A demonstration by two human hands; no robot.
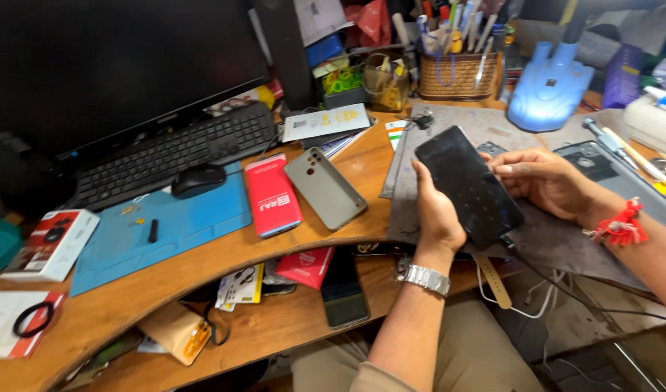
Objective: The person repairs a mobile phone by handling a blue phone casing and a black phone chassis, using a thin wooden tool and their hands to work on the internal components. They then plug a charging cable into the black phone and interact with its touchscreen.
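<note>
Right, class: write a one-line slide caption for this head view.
Left hand grips a dark phone while right hand touches its edge above a grey mat.

Count on the surface [202, 268] and lower shelf [289, 327]: two hands, left hand [438, 218] and right hand [540, 178]. One dark phone [469, 185] in the left grip. One grey phone [326, 189] lying back-up. One red box [273, 194]. One keyboard [177, 152]. One mouse [198, 179]. One monitor [115, 65]. One wicker basket [458, 76]. One blue mat [166, 225].
</note>
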